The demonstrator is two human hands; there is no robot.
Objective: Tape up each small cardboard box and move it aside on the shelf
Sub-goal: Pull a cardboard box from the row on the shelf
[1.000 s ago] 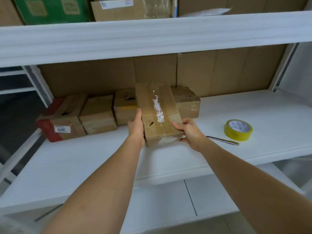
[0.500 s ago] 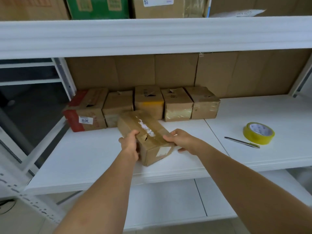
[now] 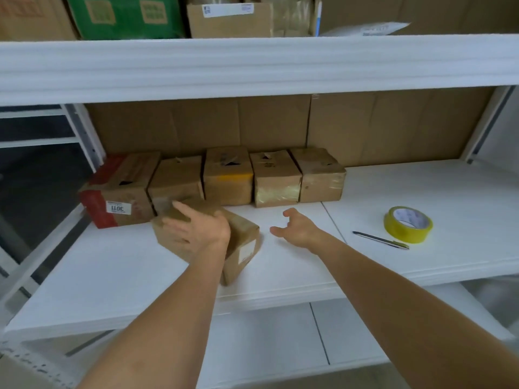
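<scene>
The left hand [image 3: 200,230] lies on the small brown cardboard box [image 3: 241,242] with fingers spread flat, pressing its top. Just right of that box, the right hand [image 3: 297,227] hovers released, fingers loosely curled, grasping nothing. The yellow tape roll [image 3: 407,224] sits well right of the box on the white shelf [image 3: 421,192].

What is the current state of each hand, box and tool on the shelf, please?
Left hand: open, resting on the front box.
Right hand: open, holding nothing.
Front box: lying askew on the shelf.
Tape roll: flat, untouched.
Pen: flat, untouched.
</scene>
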